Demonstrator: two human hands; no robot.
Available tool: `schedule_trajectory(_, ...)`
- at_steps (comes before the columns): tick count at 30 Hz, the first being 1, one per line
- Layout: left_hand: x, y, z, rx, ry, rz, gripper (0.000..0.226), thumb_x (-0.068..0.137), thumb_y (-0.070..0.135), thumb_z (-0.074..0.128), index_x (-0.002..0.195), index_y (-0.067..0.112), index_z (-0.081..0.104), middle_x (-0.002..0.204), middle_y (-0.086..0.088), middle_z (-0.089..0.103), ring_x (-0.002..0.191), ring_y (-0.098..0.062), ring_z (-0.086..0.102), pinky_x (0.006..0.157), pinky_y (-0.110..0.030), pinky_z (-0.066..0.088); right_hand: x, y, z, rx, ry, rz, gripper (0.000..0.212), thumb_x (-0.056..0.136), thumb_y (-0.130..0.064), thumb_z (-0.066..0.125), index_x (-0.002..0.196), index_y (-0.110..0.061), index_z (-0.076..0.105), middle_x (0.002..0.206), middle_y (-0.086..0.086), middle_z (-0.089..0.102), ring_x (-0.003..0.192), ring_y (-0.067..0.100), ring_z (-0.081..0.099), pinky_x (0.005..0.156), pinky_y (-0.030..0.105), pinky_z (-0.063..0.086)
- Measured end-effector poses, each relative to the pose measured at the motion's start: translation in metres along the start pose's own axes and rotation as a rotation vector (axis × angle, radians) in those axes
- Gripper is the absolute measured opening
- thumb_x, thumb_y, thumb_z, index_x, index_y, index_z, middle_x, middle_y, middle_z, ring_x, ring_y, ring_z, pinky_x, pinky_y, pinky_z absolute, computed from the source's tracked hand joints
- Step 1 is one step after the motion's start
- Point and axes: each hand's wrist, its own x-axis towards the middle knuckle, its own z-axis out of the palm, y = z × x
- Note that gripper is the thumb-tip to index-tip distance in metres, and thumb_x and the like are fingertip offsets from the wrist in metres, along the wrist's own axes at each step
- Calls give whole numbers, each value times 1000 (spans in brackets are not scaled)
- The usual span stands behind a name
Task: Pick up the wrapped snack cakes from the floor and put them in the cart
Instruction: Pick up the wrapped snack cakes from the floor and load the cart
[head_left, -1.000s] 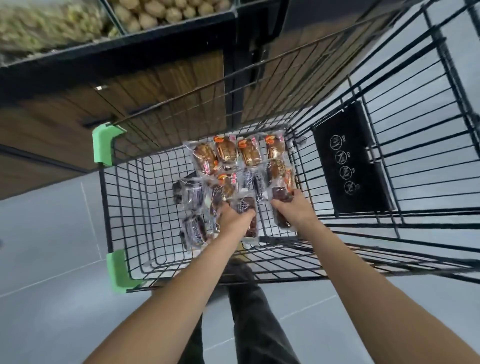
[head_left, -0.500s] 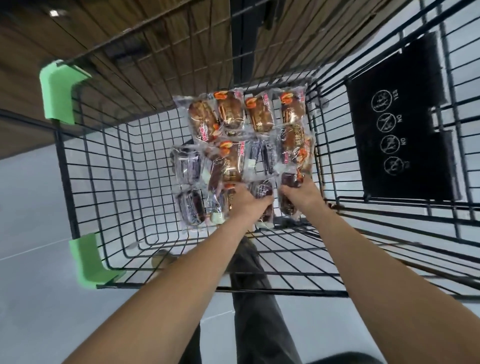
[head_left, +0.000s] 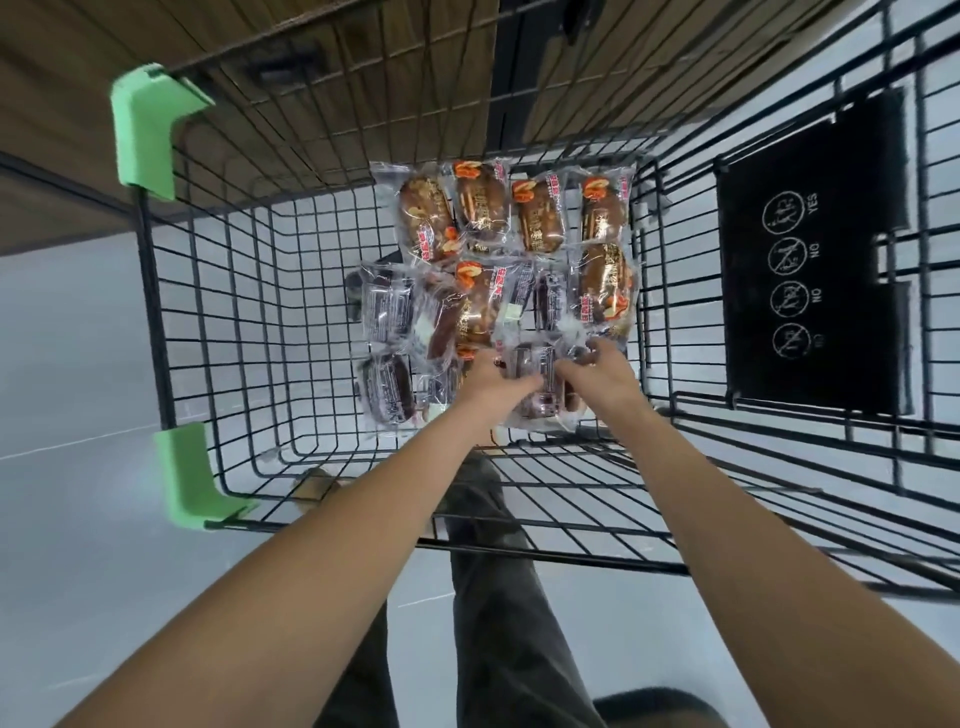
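Closer together, left hand (head_left: 493, 378) and right hand (head_left: 605, 379) fingers (head_left: 569, 371) pinch one dark cake (head_left: 537, 387) on cart mesh (head_left: 291, 332).

Both arms extended forward; left hand (head_left: 492, 378), right hand (head_left: 605, 378) nearly touching.

Black cart (head_left: 152, 312), green corner guards (head_left: 145, 130); brown and seemingly purple snack cakes (head_left: 480, 205).

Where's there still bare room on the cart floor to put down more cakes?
The left strip of the cart floor is bare, between the wall with green corner guards and the snack cakes. Crowded on the right: cakes reach that wall, and the left hand and right hand grip packets there.
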Motion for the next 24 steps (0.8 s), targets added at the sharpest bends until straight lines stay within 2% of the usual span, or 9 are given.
schedule_trajectory(2, -7, 2, -8, -15, 26, 32, 60, 83, 30, 69, 132, 16, 38, 112, 3, 54, 91, -12, 56, 77, -28, 43, -12, -8, 1, 1, -12, -25, 47, 91, -16, 60, 133, -9, 41, 94, -8, 53, 84, 6, 55, 75, 26, 41)
schedule_trajectory(4, -19, 2, -19, -49, 45, 81, 61, 85, 26, 67, 136, 16, 36, 115, 3, 54, 70, 0, 52, 61, -20, 41, -28, -18, 4, -16, -24, -59, 53, 91, -17, 60, 138, -8, 37, 113, 1, 56, 96, 14, 57, 80, 30, 44)
schedule_trajectory(6, -35, 4, -31, -126, 68, 146, 61, 86, 17, 65, 139, 15, 35, 119, 3, 54, 67, 2, 57, 54, -14, 44, -47, -33, 10, -33, -36, -100, 53, 91, -16, 60, 139, -7, 37, 121, 7, 55, 104, 23, 58, 81, 32, 50)
schedule_trajectory(9, -65, 6, -58, -261, 192, 266, 56, 86, 10, 63, 136, 15, 41, 124, 3, 56, 96, -4, 58, 79, -20, 51, -81, -65, 23, -67, -59, -206, 49, 92, -18, 59, 137, -8, 40, 107, -1, 57, 89, 19, 61, 68, 33, 51)
schedule_trajectory(12, -102, 2, -98, -379, 326, 375, 50, 87, 13, 63, 132, 23, 45, 118, 13, 57, 91, 13, 56, 69, -8, 47, -113, -102, 38, -78, -77, -337, 47, 93, -21, 58, 137, -15, 43, 110, -9, 57, 98, 16, 60, 84, 32, 52)
schedule_trajectory(14, -130, -4, -130, -448, 379, 436, 49, 88, 12, 62, 133, 22, 44, 119, 14, 56, 90, 16, 53, 75, -7, 46, -135, -130, 49, -58, -123, -417, 48, 93, -23, 58, 138, -19, 42, 113, -12, 58, 102, 3, 56, 90, 26, 48)
schedule_trajectory(19, -206, -28, -213, -662, 585, 488, 49, 91, 10, 59, 136, 11, 41, 128, 2, 50, 104, -4, 51, 87, -14, 42, -202, -204, 93, -124, -243, -599, 38, 92, -29, 62, 127, -21, 51, 106, -15, 62, 100, -1, 58, 91, 29, 49)
schedule_trajectory(22, -249, -58, -254, -801, 704, 467, 46, 91, 12, 58, 135, 12, 43, 136, -2, 49, 118, -15, 50, 99, -30, 39, -247, -239, 134, -186, -359, -683, 33, 91, -23, 62, 123, -19, 53, 108, -2, 66, 104, 11, 61, 98, 38, 48)
schedule_trajectory(24, -275, -84, -275, -899, 779, 452, 46, 92, 14, 58, 135, 13, 44, 138, -3, 48, 124, -16, 48, 100, -30, 38, -277, -256, 167, -230, -429, -730, 33, 90, -17, 61, 122, -15, 54, 110, 8, 66, 103, 16, 61, 97, 38, 49)
